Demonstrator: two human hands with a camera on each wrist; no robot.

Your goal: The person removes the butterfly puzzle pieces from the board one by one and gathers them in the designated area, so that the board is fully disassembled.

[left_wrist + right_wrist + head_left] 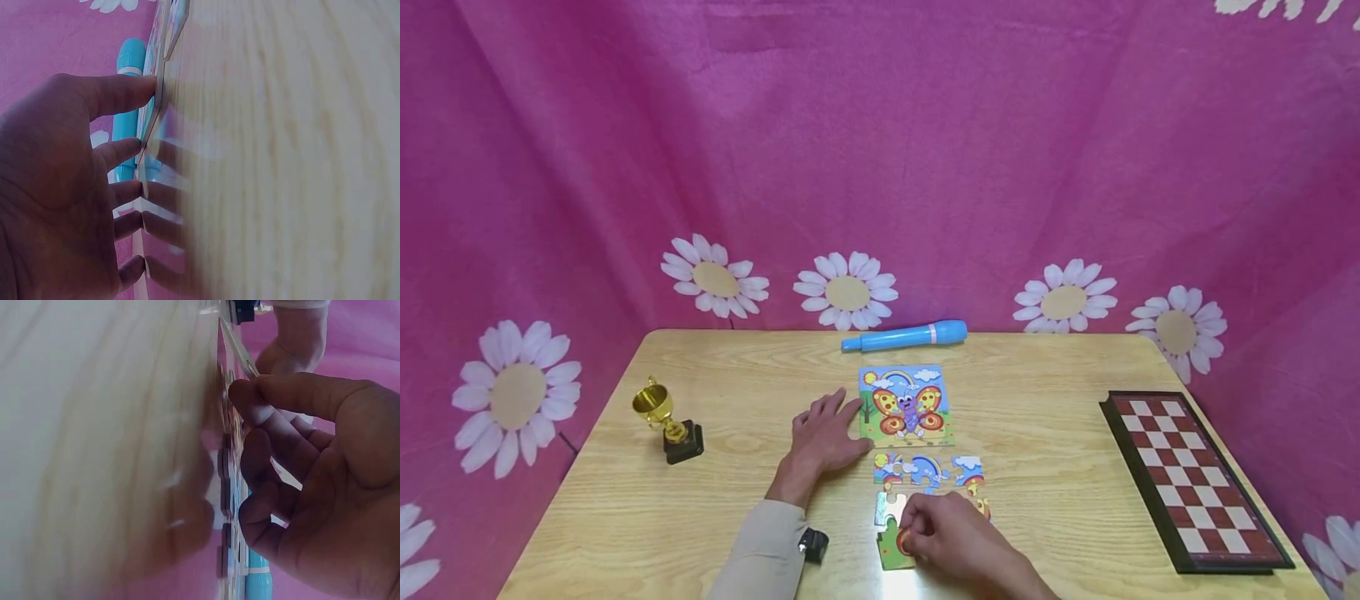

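My right hand (958, 533) pinches a green puzzle piece (893, 550) with part of a red swirl on it, between thumb and forefinger. In the right wrist view that piece (236, 347) is tilted, its near edge raised off the table. Several other puzzle pieces (927, 471) lie in rows just beyond, partly hidden by the right hand. Above them lies a square butterfly picture (910, 408). My left hand (823, 437) rests at its left side, fingers spread, with the thumb at its lower left corner; the left wrist view shows the thumb (122, 95) against its edge.
A blue toy microphone (906, 336) lies at the back of the wooden table. On the left stands a small gold trophy cup (658, 408) with a black base. A red and white checkered board (1195, 479) lies at the right. Pink flowered cloth hangs behind the table.
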